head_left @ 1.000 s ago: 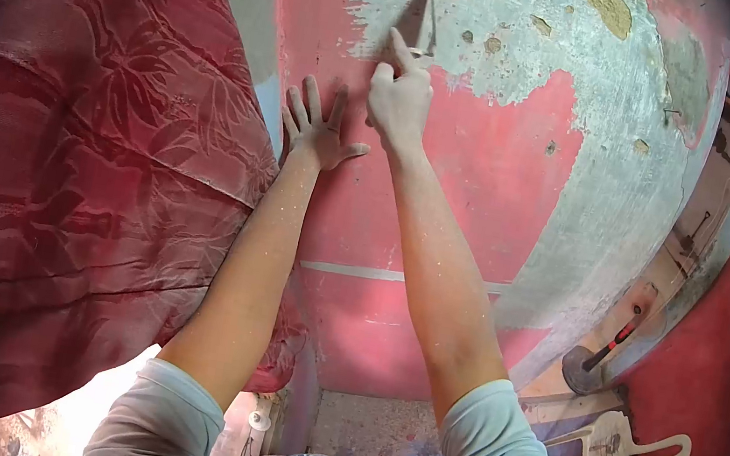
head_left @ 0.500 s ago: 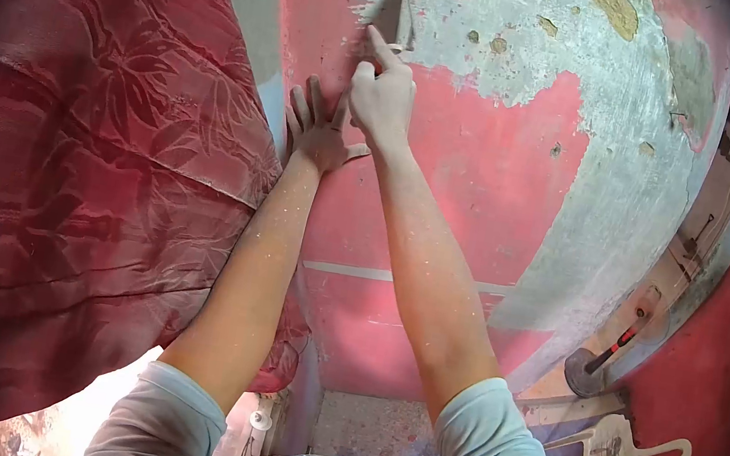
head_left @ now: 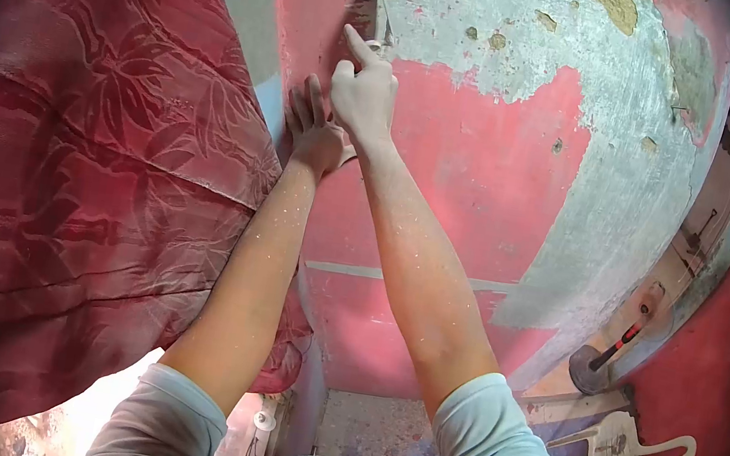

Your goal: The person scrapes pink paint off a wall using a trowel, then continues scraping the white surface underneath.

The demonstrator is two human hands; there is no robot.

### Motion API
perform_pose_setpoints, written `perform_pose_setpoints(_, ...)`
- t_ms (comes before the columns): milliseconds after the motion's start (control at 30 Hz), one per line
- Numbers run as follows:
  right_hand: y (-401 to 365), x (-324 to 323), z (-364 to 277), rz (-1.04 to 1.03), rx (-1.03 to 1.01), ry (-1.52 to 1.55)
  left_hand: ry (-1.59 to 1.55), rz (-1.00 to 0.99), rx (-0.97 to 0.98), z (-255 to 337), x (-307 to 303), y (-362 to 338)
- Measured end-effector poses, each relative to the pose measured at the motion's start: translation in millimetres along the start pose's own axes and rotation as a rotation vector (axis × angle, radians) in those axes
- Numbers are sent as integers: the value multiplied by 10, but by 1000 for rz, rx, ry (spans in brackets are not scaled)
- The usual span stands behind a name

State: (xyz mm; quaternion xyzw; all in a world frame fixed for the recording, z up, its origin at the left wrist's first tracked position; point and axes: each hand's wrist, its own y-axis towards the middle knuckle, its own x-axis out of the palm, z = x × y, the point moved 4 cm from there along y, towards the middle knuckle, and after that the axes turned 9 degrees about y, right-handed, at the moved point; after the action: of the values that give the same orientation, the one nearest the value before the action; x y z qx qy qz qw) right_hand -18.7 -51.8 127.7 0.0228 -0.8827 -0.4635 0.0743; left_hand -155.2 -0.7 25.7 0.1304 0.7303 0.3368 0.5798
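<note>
My right hand [head_left: 364, 94] grips a putty knife [head_left: 380, 21], its index finger stretched toward the blade. The blade lies against the wall at the border between pink paint [head_left: 458, 176] and a bare grey-white patch [head_left: 441, 32]. Just below and to the left, my left hand [head_left: 318, 134] rests on the pink wall with its fingers spread, holding nothing. My right hand and wrist partly cover its thumb side. Pale specks dot both forearms.
A dark red patterned curtain [head_left: 101, 160] hangs close along my left arm. At the lower right stand a white plastic chair [head_left: 615, 449] and a round grey object [head_left: 587, 370] near a red-and-black handle [head_left: 627, 338]. Holes and a larger chipped spot [head_left: 613, 6] mark the upper wall.
My right hand has moved left with the putty knife, and the blade now sits farther left over the pink paint. The left hand stays nearly in place on the wall.
</note>
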Motion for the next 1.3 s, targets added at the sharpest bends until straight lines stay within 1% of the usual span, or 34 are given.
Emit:
perform_pose_setpoints(33,-23,-10,-80,-10,67,87,21,-37,-8,19,-30,-11)
perform_pose_setpoints(100,-39,35,-100,30,107,102,67,-109,-29,22,-58,1)
perform_pose_setpoints(133,-40,77,-106,50,124,112,7,-34,16,-12,31,67)
perform_pose_setpoints(167,-57,137,-134,56,33,54,8,-9,18,-10,88,86)
perform_pose_setpoints(233,-12,150,-96,21,36,88,21,6,17,0,107,61)
perform_pose_setpoints(333,-19,167,-77,77,87,137,39,-5,7,-2,105,66)
perform_pose_setpoints(433,-50,225,-122,-101,123,-20,46,-2,8,-27,88,62)
perform_pose_setpoints(467,-47,258,-57,20,8,47,51,-3,8,-23,89,54)
perform_pose_setpoints(567,-45,260,-40,74,101,133,57,-1,5,-32,75,61)
perform_pose_setpoints(600,-34,282,-107,82,-52,57,59,1,4,-35,67,65)
perform_pose_setpoints(700,-38,261,-73,13,6,105,60,-2,6,-13,74,57)
perform_pose_setpoints(800,-53,197,-69,113,135,194,63,-6,7,-13,41,57)
perform_pose_setpoints(900,-42,246,-60,-66,45,18,61,-11,9,0,13,52)
perform_pose_setpoints(933,-52,204,-60,-91,102,46,63,-16,11,9,12,42)
perform_pose_setpoints(1033,-53,156,-103,15,183,162,69,-13,11,-5,13,49)
perform_pose_setpoints(1067,-40,232,-26,52,-2,102,70,-10,10,-10,18,52)
perform_pose_setpoints(1100,-51,255,-86,-8,-55,-1,70,-10,10,-13,8,60)
perform_pose_setpoints(1167,-65,227,-89,-93,79,2,69,-13,12,-2,10,46)
perform_pose_setpoints(1267,-63,274,1,22,76,68,74,-22,12,-1,-26,37)
perform_pose_setpoints(1300,-51,289,1,13,48,56,75,-22,11,-3,-31,39)
